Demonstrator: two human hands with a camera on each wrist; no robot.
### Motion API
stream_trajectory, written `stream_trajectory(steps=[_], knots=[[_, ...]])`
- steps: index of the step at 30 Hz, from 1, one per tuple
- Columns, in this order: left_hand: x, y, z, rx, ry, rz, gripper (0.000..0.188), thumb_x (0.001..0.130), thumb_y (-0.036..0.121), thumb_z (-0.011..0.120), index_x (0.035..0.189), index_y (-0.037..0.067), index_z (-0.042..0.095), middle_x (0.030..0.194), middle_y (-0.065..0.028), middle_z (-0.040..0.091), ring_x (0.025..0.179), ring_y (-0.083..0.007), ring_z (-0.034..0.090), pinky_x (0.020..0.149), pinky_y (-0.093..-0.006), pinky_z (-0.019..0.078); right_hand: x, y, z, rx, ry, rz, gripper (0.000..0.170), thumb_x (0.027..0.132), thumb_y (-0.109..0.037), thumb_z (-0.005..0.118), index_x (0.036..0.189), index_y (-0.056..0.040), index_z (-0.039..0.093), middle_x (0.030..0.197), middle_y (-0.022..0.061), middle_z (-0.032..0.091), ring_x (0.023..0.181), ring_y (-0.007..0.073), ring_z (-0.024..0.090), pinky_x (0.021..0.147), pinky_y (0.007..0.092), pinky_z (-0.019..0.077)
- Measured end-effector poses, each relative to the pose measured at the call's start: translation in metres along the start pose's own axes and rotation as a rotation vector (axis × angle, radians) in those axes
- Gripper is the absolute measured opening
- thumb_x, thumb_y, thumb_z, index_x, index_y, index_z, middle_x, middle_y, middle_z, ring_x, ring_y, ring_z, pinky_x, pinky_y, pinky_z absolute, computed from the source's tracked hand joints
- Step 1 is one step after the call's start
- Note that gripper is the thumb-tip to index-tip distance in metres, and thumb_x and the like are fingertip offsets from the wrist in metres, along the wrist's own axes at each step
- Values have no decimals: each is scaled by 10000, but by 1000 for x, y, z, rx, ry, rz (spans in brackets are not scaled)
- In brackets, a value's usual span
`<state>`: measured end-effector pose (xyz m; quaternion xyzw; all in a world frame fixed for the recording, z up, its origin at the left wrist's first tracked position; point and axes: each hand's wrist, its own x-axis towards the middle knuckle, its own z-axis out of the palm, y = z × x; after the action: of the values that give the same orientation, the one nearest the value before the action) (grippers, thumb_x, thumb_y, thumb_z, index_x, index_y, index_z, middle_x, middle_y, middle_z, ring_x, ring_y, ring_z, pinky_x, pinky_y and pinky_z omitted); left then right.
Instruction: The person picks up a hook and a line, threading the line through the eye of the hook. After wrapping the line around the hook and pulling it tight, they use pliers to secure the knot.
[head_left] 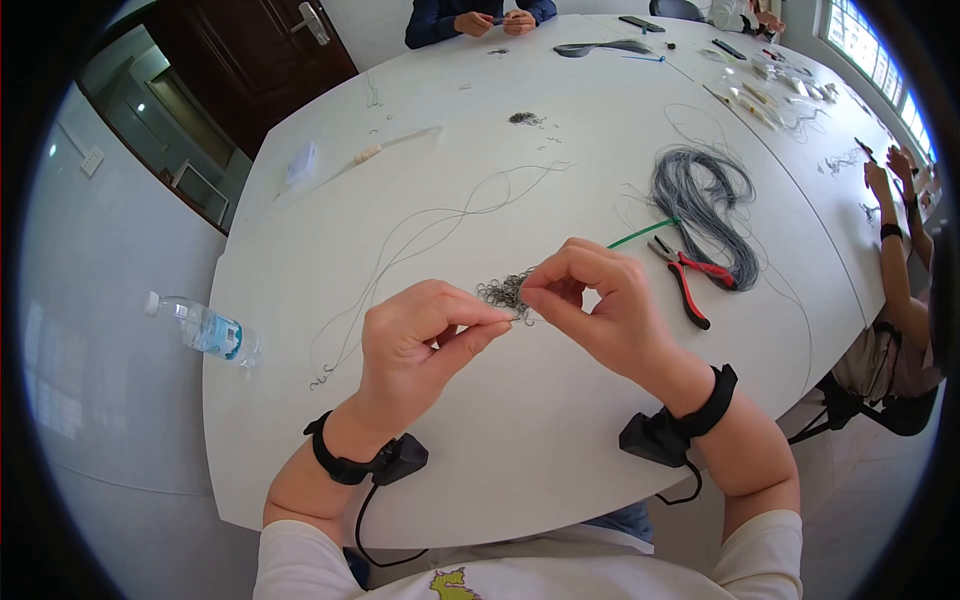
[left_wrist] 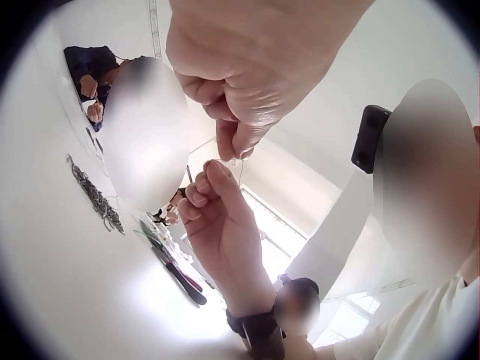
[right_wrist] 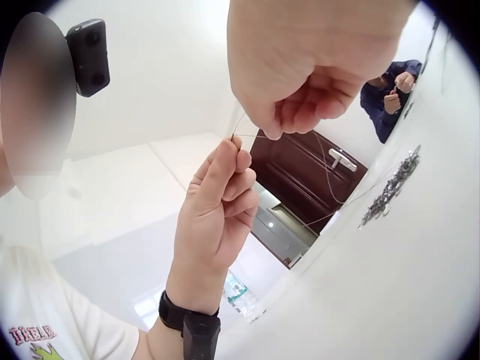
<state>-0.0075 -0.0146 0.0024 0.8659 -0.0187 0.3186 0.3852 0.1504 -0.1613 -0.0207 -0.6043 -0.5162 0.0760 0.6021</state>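
My left hand [head_left: 425, 325] pinches a tiny dark fish hook [right_wrist: 233, 138] between thumb and forefinger. Close beside it, my right hand [head_left: 612, 308] pinches a thin fishing line [right_wrist: 322, 150], its thumb and forefinger pressed together. The line runs between the two hands in the right wrist view and loops down below the right fingers. Just beyond the fingertips a pile of small metal hooks [head_left: 500, 290] lies on the white table [head_left: 500, 440], partly hidden by the right hand. Most of the held hook is covered by the left fingertips.
Red-handled pliers [head_left: 690, 290] and a bundle of grey line [head_left: 735, 220] with a green tie lie to the right. Long loose strands [head_left: 385, 255] ending in hooks stretch across the left. A water bottle [head_left: 215, 330] lies at the left edge. Other people sit around the table.
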Motion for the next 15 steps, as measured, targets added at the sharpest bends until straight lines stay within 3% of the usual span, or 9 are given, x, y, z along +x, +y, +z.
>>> stream_trajectory(steps=[6, 12, 14, 15], knots=[[-1, -1, -1, -40, 72, -82, 134, 827, -37, 765, 895, 77, 751, 806, 15, 687, 584, -21, 484, 480, -195, 333, -5, -1, 11, -33, -58, -29, 54, 824, -38, 742, 847, -53, 696, 764, 30, 634, 632, 137, 604, 559, 269, 470], [2, -1, -2, 104, 106, -15, 146, 810, -45, 765, 877, 82, 743, 801, -2, 691, 590, -69, 526, 469, -211, 375, -11, -9, 16, -171, -120, -241, 118, 770, -9, 743, 805, -85, 659, 732, 30, 599, 611, 185, 608, 514, 299, 472], [4, -1, -2, 265, 87, 125, 156, 783, -37, 778, 872, 84, 737, 792, -21, 690, 623, -123, 575, 481, -244, 429, -9, -13, 11, -334, -65, -448, 159, 738, -4, 750, 804, -99, 641, 720, 28, 580, 598, 199, 587, 512, 307, 468], [4, -2, -2, 264, 86, 122, 156, 783, -37, 778, 872, 84, 737, 792, -21, 690, 623, -123, 575, 481, -244, 429, -8, -15, 10, -333, -65, -445, 159, 738, -4, 750, 804, -99, 641, 720, 28, 580, 598, 199, 587, 512, 307, 468]])
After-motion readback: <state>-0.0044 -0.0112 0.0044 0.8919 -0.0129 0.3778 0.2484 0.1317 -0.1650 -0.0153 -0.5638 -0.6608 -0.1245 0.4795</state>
